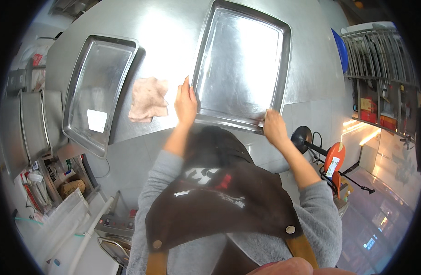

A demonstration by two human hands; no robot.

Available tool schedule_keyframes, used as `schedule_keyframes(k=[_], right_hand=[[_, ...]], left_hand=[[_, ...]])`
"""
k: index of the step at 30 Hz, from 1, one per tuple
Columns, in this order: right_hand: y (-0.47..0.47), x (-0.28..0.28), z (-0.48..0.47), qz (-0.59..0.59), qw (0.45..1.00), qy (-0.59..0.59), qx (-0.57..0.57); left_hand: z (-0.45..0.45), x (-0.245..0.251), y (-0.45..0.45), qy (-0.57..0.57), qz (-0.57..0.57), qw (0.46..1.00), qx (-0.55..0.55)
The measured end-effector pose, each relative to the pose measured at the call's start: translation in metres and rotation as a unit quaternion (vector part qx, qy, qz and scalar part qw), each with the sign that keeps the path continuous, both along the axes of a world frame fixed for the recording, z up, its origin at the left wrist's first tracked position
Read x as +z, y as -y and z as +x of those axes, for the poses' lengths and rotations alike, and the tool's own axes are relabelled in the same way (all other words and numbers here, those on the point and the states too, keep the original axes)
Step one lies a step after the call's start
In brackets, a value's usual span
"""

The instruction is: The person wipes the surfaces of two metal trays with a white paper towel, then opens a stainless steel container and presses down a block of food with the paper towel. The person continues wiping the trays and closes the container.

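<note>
A large rectangular stainless steel tray (227, 68) lies before me on the metal worktable (169, 44), its near end reaching past the table's front edge. My left hand (186, 105) rests against the tray's left rim near the front, fingers stretched out; its thumb is hidden. At the near right corner, my right hand (275, 127) has its fingers curled over the rim. A folded, stained pinkish cloth (149, 99) lies left of my left hand. Farther left stands a second, narrower-looking metal tray (100, 79) with a white patch, a label or reflection, in its near end.
Several metal pans (35, 127) stand at the far left above an open drawer or box (64, 175) of packets. At right are a wire rack (379, 55) of upright trays, a blue object (339, 50) and an orange-topped device on a black stand (332, 160). A brown apron (224, 206) covers my front.
</note>
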State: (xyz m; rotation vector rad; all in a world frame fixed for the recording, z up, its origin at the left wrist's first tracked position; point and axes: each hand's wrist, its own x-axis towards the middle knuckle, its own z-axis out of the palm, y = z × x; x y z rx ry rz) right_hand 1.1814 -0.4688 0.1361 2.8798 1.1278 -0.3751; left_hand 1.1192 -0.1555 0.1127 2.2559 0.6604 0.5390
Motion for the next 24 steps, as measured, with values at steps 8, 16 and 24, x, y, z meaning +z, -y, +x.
schedule_keyframes(k=[8,16,24], right_hand=[[-0.020,0.022,-0.035,0.098,0.973,-0.200,-0.067],[-0.152,0.002,-0.029,0.227,0.895,-0.382,-0.033],[-0.201,0.036,-0.003,0.432,0.631,-0.596,-0.246]], left_hand=[[-0.002,-0.009,0.002,0.014,-0.042,0.999,0.005],[-0.003,-0.011,-0.001,0.008,-0.052,0.999,0.001],[-0.088,0.042,-0.117,0.087,-0.007,0.986,0.142]])
